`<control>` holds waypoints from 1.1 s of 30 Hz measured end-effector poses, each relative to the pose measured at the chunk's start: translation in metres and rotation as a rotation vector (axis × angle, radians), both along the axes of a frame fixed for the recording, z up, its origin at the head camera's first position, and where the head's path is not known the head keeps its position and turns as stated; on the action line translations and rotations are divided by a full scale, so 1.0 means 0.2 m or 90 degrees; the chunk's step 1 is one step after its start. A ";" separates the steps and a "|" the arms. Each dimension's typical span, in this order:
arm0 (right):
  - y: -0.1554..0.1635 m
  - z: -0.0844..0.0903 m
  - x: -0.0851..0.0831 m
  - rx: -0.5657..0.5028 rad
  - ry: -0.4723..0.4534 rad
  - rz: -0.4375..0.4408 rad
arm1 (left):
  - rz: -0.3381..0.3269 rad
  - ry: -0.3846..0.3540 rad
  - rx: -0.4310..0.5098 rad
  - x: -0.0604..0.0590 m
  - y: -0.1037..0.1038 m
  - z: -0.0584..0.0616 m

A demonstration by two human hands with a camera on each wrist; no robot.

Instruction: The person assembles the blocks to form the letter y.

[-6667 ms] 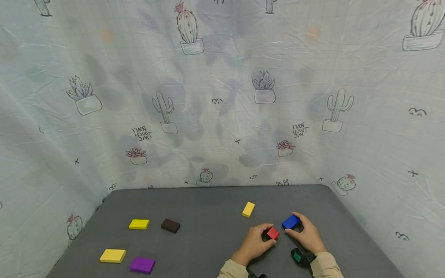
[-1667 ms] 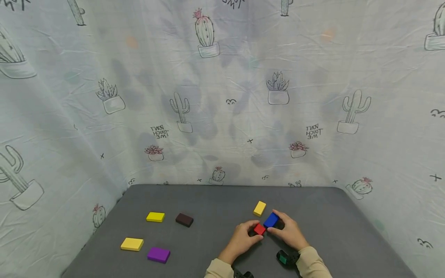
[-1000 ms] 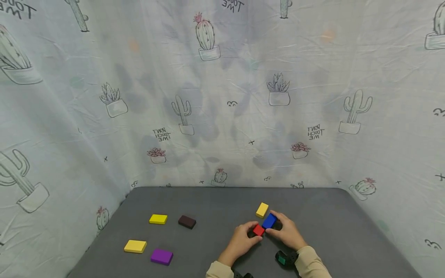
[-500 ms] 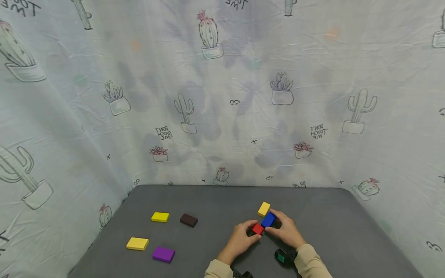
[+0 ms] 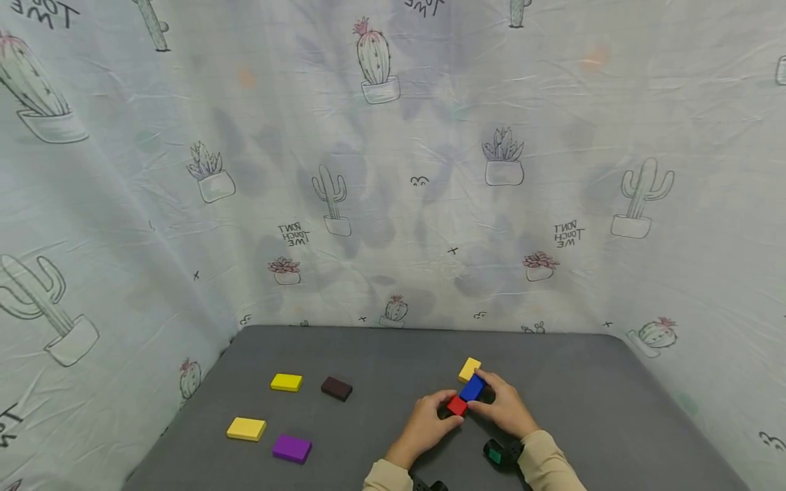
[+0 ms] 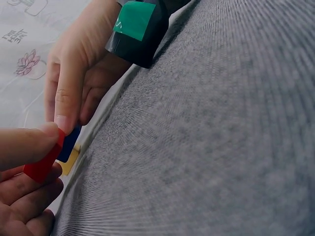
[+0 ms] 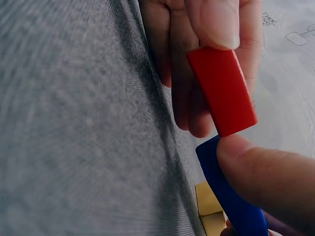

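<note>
On the grey table (image 5: 381,361), my left hand (image 5: 451,404) pinches a small red block (image 5: 456,406) between thumb and fingers. My right hand (image 5: 483,393) grips a blue block (image 5: 472,388), whose near end meets the red block. In the right wrist view the red block (image 7: 224,91) sits just above the blue block (image 7: 229,196), under my right thumb. A small yellow block (image 5: 469,369) lies at the blue block's far end. In the left wrist view the red block (image 6: 42,164) shows between my left thumb and fingers, with the blue block (image 6: 69,145) behind it.
To the left lie a yellow block (image 5: 286,382), a dark brown block (image 5: 336,388), another yellow block (image 5: 246,428) and a purple block (image 5: 291,448). A cactus-print sheet (image 5: 393,170) walls in the table on three sides.
My right hand has slid the blue block leftwards until it meets the red block and nears the small yellow one. Both hands keep their holds. The head view has shifted slightly.
</note>
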State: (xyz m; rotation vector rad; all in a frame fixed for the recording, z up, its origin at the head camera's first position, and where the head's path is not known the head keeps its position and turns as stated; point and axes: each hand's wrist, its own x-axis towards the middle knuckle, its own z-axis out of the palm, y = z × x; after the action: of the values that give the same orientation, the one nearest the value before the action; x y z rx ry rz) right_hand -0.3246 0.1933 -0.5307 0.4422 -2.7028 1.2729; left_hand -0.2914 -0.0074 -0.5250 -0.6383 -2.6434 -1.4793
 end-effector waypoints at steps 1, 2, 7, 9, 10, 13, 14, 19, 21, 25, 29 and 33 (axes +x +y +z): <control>0.00 0.00 0.00 -0.001 -0.001 0.001 | 0.001 0.000 -0.002 0.00 0.00 0.00; 0.00 0.00 0.00 -0.001 -0.002 0.002 | 0.004 -0.001 -0.004 0.00 0.00 0.00; -0.01 0.00 -0.01 0.001 0.006 0.007 | 0.007 0.003 -0.011 0.01 -0.01 0.00; -0.02 0.00 -0.01 0.001 0.011 0.008 | 0.007 0.002 -0.009 0.01 -0.01 0.00; -0.02 0.00 -0.01 0.001 0.013 0.008 | 0.007 0.001 -0.008 0.01 -0.01 0.00; -0.02 0.01 -0.01 0.007 0.014 0.009 | 0.007 -0.003 -0.007 0.00 -0.02 -0.01; -0.03 0.01 -0.01 0.009 0.014 0.009 | 0.006 -0.005 -0.006 0.00 -0.02 -0.01; -0.04 0.02 -0.02 0.026 0.018 0.011 | 0.004 -0.006 0.000 0.00 -0.03 -0.03; -0.04 0.02 -0.03 0.030 0.021 0.011 | 0.003 -0.005 0.004 -0.01 -0.03 -0.03; -0.04 0.01 -0.04 0.026 0.031 0.014 | 0.003 0.001 0.004 -0.01 -0.03 -0.04; -0.04 0.01 -0.05 0.021 0.044 0.017 | 0.005 0.002 0.004 -0.01 -0.03 -0.04; -0.04 0.00 -0.06 0.023 0.049 0.018 | 0.008 0.000 0.002 0.00 -0.03 -0.04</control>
State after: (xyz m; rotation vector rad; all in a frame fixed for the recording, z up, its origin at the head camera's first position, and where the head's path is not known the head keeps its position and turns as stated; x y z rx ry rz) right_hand -0.3356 0.1850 -0.5308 0.5252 -2.6677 1.1907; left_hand -0.2916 -0.0134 -0.5326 -0.6203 -2.6400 -1.4800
